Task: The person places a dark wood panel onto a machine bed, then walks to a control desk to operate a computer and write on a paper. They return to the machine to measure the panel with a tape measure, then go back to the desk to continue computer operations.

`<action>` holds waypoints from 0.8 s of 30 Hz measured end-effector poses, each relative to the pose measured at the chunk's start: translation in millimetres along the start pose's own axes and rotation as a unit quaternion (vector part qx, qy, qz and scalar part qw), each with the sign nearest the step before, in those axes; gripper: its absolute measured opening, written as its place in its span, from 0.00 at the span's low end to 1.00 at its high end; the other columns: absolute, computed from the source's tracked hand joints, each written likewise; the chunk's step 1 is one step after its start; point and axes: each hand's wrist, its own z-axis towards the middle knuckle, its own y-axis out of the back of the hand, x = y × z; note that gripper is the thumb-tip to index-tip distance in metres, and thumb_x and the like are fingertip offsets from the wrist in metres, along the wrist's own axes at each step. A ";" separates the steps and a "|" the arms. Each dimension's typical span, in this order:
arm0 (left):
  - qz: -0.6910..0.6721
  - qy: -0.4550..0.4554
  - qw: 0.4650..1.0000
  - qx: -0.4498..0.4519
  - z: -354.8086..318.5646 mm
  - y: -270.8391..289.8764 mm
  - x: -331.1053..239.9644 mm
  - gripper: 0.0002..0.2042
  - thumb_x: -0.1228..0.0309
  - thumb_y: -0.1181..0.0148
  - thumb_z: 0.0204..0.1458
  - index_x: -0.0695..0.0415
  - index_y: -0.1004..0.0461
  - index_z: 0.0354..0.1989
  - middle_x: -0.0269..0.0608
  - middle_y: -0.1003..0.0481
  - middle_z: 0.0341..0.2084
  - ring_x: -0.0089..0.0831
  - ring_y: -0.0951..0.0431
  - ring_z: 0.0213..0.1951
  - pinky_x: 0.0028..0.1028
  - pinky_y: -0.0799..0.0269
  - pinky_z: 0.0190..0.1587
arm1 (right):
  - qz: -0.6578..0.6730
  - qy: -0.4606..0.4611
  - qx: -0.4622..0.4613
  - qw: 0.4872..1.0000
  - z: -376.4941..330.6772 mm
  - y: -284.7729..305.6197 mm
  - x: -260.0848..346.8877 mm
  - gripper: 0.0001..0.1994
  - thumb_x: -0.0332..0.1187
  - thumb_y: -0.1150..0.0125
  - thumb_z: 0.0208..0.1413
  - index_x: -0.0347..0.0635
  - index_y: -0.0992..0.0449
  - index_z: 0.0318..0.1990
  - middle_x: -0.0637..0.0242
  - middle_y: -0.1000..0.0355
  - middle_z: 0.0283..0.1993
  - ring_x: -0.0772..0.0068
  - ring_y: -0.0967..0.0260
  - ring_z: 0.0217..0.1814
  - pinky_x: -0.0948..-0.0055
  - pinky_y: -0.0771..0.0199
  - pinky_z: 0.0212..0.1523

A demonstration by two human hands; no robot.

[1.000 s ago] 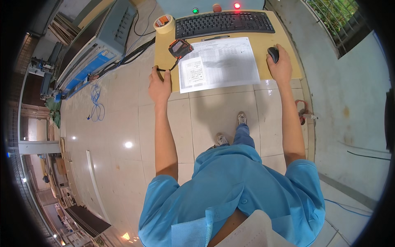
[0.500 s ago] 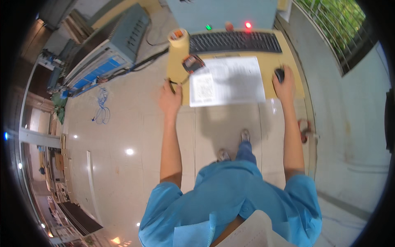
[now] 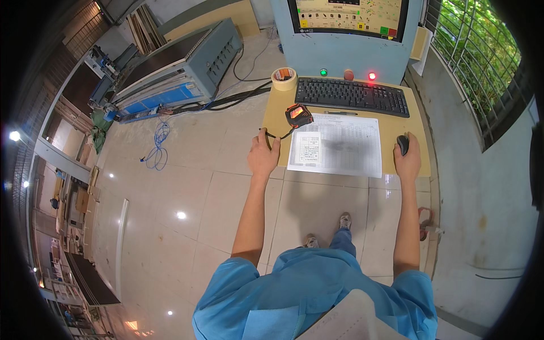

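Observation:
Under my right hand [image 3: 408, 161] is a black computer mouse [image 3: 403, 144], gripped at the right side of the tan desk board [image 3: 274, 115]. My left hand [image 3: 263, 156] is at the board's left edge, its fingers closed around the black wrist strap [image 3: 274, 135] of a tape measure. The black and orange tape measure [image 3: 298, 115] lies just beyond that hand. Between my hands a printed sheet [image 3: 354, 148] lies flat, with a smaller white slip [image 3: 307, 148] on its left part. A pen [image 3: 341, 113] rests along the sheet's far edge.
A black keyboard [image 3: 352, 95] and a tape roll [image 3: 284, 79] stand at the board's back. Behind them is a blue cabinet [image 3: 317, 54] with a lit screen [image 3: 345, 16]. A large machine [image 3: 192, 73] and black cables [image 3: 238, 96] are at left; a wall [image 3: 470, 187] is at right.
My view has tilted up, so the desk sits lower and the screen shows. My right hand stays on the mouse; my left hand stays at the strap.

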 end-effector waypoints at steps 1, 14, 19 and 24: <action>-0.003 0.000 1.000 -0.001 0.0 -0.4 0.1 0.30 0.48 0.43 0.62 0.52 0.34 0.67 0.55 0.24 0.52 0.55 0.19 0.47 0.49 0.21 0.46 | 0.001 0.000 0.002 1.000 -0.2 0.3 0.5 0.28 0.33 0.35 0.59 0.41 0.31 0.67 0.55 0.28 0.65 0.49 0.31 0.67 0.58 0.30 0.65; -0.005 -0.005 1.000 -0.005 -0.7 -1.7 0.3 0.30 0.48 0.43 0.62 0.52 0.34 0.67 0.55 0.24 0.52 0.55 0.19 0.46 0.49 0.22 0.46 | 0.002 0.008 -0.005 1.000 -2.0 2.7 3.6 0.27 0.33 0.35 0.59 0.41 0.31 0.67 0.56 0.28 0.65 0.49 0.30 0.66 0.58 0.29 0.64; -0.003 -0.003 1.000 -0.002 -0.7 -0.2 -0.5 0.30 0.48 0.43 0.62 0.53 0.34 0.67 0.55 0.24 0.52 0.55 0.19 0.46 0.49 0.21 0.46 | 0.003 0.006 -0.003 1.000 -1.1 1.7 2.4 0.27 0.33 0.35 0.59 0.41 0.31 0.66 0.55 0.28 0.65 0.49 0.30 0.66 0.58 0.29 0.64; -0.007 -0.005 1.000 -0.006 -0.4 -1.3 0.8 0.30 0.48 0.43 0.62 0.53 0.34 0.67 0.55 0.24 0.52 0.55 0.19 0.46 0.49 0.21 0.45 | 0.011 0.014 -0.004 1.000 -0.2 1.3 1.5 0.28 0.33 0.35 0.59 0.40 0.31 0.67 0.54 0.27 0.64 0.48 0.30 0.65 0.58 0.29 0.64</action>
